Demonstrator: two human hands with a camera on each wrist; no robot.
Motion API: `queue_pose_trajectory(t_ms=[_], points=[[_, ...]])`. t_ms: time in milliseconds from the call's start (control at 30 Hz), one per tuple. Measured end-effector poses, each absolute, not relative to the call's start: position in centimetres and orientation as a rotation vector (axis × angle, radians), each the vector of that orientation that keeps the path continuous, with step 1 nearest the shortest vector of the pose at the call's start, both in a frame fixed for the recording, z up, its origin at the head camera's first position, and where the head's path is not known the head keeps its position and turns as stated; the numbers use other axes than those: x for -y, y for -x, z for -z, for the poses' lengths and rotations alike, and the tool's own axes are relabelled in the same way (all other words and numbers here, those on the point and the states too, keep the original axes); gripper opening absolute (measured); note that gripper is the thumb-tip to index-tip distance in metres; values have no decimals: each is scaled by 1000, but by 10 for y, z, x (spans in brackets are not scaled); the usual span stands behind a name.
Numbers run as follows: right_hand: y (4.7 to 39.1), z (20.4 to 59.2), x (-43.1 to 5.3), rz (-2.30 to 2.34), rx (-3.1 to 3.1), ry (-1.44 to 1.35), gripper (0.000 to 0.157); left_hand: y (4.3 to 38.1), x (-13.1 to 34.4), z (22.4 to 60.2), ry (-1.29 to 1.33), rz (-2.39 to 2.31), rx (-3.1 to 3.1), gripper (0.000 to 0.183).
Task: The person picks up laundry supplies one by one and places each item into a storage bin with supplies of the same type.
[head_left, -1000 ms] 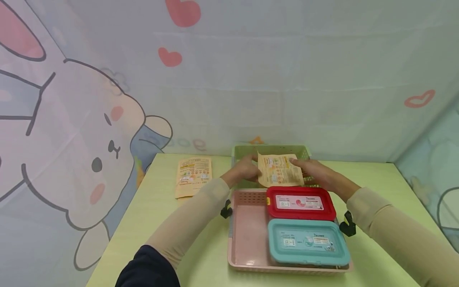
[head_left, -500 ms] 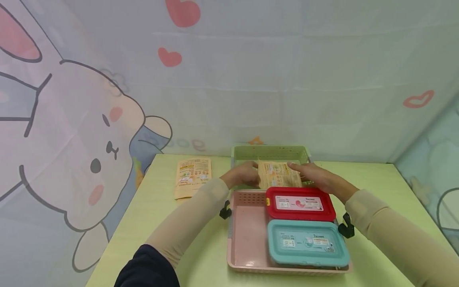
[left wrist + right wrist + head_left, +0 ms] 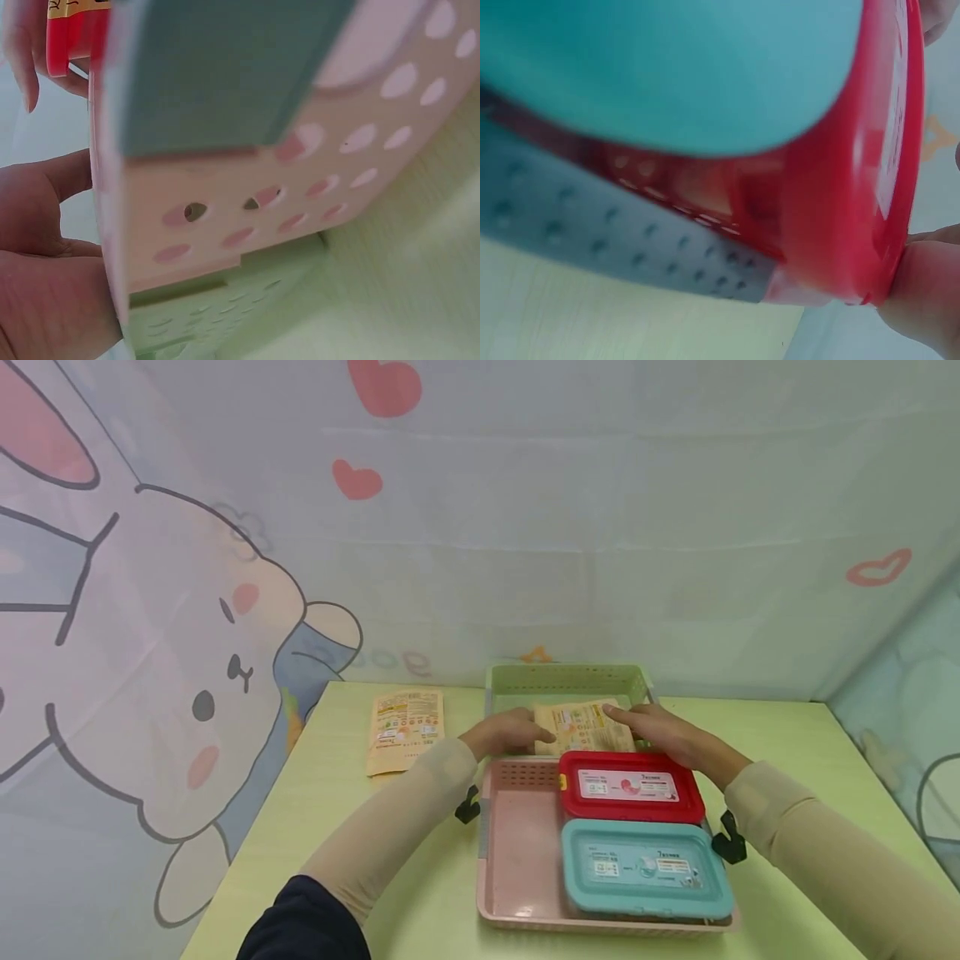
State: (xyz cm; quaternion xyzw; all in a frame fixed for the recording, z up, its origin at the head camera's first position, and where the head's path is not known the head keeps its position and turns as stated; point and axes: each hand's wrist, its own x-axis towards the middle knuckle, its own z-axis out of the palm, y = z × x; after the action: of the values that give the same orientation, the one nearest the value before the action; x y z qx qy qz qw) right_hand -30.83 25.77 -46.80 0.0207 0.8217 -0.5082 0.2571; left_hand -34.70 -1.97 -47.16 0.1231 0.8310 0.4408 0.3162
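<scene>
A flat yellow printed packet lies low in the green basket, its near edge partly hidden by the red lid. My left hand is at its left side, one finger extended over the packet's edge. At the packet's right side, my right hand keeps its thumb on the upper corner; its other fingers reach down beside the edge, partly hidden. In the left wrist view, part of the left hand shows beyond the basket wall. The right wrist view shows fingers past the red box.
In front stands a pink basket holding a red-lidded box and a teal-lidded box on its right side. A second yellow packet lies on the table at back left. A printed curtain hangs behind.
The packet has gone from raised above the green basket down into it, with both hands lowering alongside. The left hand's finger has come over the packet's left edge.
</scene>
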Motion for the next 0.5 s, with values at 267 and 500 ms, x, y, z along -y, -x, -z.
queue_pose_trajectory(t_ms=[267,500], points=[[303,468,-257,1325,-2302,-57,108,345,20,472,-356,-1136,-2248,25],[302,469,-258,1281,-2341,-45,111,338,25,465,-362,-1065,-2396,30]])
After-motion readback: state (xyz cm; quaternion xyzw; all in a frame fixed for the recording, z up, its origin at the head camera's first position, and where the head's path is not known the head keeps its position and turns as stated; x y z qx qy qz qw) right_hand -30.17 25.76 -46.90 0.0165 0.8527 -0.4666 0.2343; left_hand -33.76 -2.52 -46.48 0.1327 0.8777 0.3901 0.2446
